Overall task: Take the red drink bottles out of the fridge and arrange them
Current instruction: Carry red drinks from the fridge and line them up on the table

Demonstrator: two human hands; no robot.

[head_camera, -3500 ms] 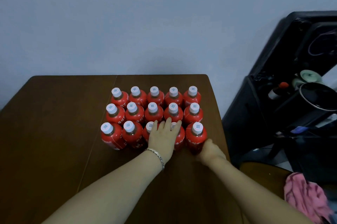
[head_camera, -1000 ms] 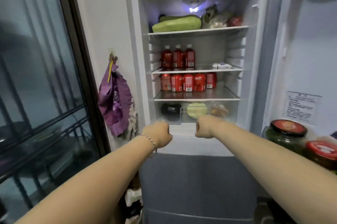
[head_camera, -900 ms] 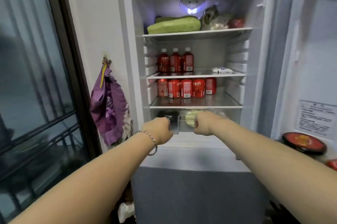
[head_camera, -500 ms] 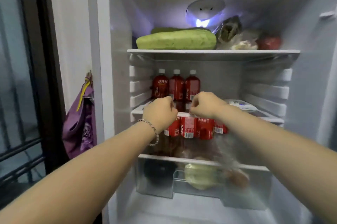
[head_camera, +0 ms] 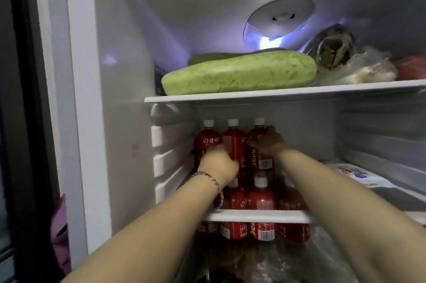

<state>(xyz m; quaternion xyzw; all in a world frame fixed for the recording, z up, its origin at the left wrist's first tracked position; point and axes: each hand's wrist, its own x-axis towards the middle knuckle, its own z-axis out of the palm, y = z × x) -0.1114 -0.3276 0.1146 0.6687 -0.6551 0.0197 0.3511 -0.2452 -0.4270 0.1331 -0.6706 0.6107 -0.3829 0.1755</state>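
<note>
Three red drink bottles with white caps stand upright in a row at the back of the fridge's middle shelf (head_camera: 258, 215). My left hand (head_camera: 217, 160) grips the left bottle (head_camera: 207, 138) low on its body. My right hand (head_camera: 265, 141) curls round the right bottle (head_camera: 259, 130) near its shoulder. Between them the middle bottle (head_camera: 234, 139) stands untouched. More red bottles (head_camera: 261, 199) stand on the shelf below, seen through the glass and under the shelf's front edge.
A long green gourd (head_camera: 237, 74) and bagged food (head_camera: 352, 68) lie on the upper shelf (head_camera: 276, 94). A white packet (head_camera: 355, 173) lies on the middle shelf's right side. A purple bag (head_camera: 58, 232) hangs outside at the left.
I left the table of arranged bottles and came up close to the open fridge. Both hands rose from the shelf's front edge and reached in to take hold of the outer bottles.
</note>
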